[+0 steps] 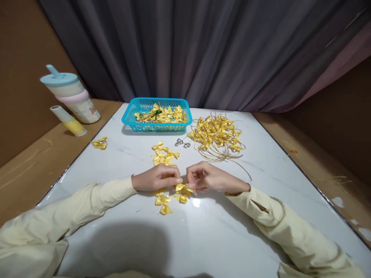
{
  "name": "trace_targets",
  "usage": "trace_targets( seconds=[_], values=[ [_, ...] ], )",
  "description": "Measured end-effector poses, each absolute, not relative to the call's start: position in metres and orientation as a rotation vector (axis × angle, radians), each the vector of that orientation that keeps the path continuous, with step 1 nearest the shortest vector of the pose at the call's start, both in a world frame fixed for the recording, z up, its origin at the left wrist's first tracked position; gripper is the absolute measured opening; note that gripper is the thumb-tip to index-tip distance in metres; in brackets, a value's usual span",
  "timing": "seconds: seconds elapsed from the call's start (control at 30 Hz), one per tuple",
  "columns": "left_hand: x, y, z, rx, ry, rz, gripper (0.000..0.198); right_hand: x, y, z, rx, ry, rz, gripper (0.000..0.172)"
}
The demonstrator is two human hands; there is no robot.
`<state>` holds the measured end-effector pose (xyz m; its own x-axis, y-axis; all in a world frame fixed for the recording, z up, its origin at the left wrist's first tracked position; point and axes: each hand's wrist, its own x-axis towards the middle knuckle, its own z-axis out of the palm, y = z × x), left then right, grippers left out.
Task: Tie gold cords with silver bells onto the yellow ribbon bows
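Low over the middle of the table, my left hand (159, 178) and my right hand (204, 178) are close together. Both pinch a small yellow ribbon bow (183, 188) between thumb and fingers, one hand at each side. Just below it, another yellow bow (182, 199) lies on the table. Several loose bows (162, 155) lie beyond my left hand, and a few more (163, 200) lie nearer to me. Beyond the hands sit small silver bells or beads (182, 143) on a thin wire; which of the two I cannot tell.
A blue plastic basket (156, 126) at the back holds yellow bows and gold cord. Right of it is a heap of bows with gold cords (217, 133). One bow bundle (100, 143) lies left. A tumbler (69, 94) and a yellow-white tube (69, 121) stand past the left edge.
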<state>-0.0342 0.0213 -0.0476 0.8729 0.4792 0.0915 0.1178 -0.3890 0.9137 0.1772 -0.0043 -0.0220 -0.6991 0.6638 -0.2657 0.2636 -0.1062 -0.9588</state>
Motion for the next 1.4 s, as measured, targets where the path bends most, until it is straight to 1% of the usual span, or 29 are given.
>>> trace_targets(
  seconds=[0.07,0.2,0.37,0.43,0.53,0.6,0.63,0.7,0.77,0.83,0.9,0.97,1.03,1.1,1.17,1.27,1.3,1.4],
  values=[
    [-0.035,0.021,-0.048,1.959,0.439,0.420,0.028,0.176,-0.006,-0.022,-1.029,-1.859,1.862,0.020],
    [-0.036,0.024,-0.048,1.972,0.473,0.454,0.026,0.174,-0.004,-0.028,-1.020,-1.798,1.867,0.025],
    [-0.036,0.033,-0.050,2.133,0.817,0.663,0.025,0.179,0.004,-0.034,-0.995,-1.640,1.694,0.031],
    [-0.035,0.037,-0.055,2.245,0.939,0.730,0.024,0.182,0.003,-0.028,-1.006,-1.813,1.548,0.029],
    [-0.035,0.041,-0.064,2.399,0.991,0.787,0.019,0.182,-0.007,-0.015,-0.969,-2.415,1.231,0.016],
    [-0.035,0.042,-0.068,2.473,0.999,0.817,0.012,0.178,-0.017,-0.009,-0.930,-2.743,0.989,0.013],
    [-0.036,0.041,-0.069,2.498,1.011,0.839,0.009,0.176,-0.022,-0.009,-0.924,-2.842,0.871,0.012],
    [-0.036,0.037,-0.068,2.527,1.037,0.910,0.011,0.170,-0.030,-0.010,-0.925,-2.944,0.668,0.008],
    [-0.038,0.030,-0.064,2.568,0.990,1.018,0.013,0.166,-0.034,-0.014,-0.904,-2.964,0.550,0.006],
    [-0.038,0.022,-0.060,2.665,0.792,1.114,0.012,0.165,-0.033,-0.019,-0.899,-2.942,0.537,0.007],
    [-0.038,0.014,-0.058,2.810,0.501,1.127,0.012,0.167,-0.028,-0.022,-0.917,-2.896,0.611,0.006],
    [-0.036,0.007,-0.058,2.960,0.265,1.032,0.015,0.169,-0.022,-0.025,-0.953,-2.814,0.745,0.005],
    [-0.033,0.003,-0.059,3.058,0.152,0.882,0.023,0.171,-0.016,-0.026,-1.005,-2.719,0.870,0.007],
    [-0.029,0.001,-0.061,3.092,0.149,0.748,0.029,0.174,-0.012,-0.024,-1.060,-2.669,0.935,0.008],
    [-0.027,0.001,-0.062,3.097,0.198,0.665,0.029,0.176,-0.012,-0.019,-1.094,-2.716,0.942,0.007],
    [-0.026,0.001,-0.061,3.108,0.251,0.609,0.027,0.179,-0.015,-0.013,-1.149,-2.887,0.877,0.016],
    [-0.026,0.002,-0.061,3.111,0.258,0.610,0.027,0.179,-0.017,-0.013,-1.167,-2.927,0.828,0.017],
    [-0.027,0.002,-0.062,3.116,0.255,0.650,0.027,0.176,-0.021,-0.015,-1.157,-2.943,0.715,0.011]
  ],
)
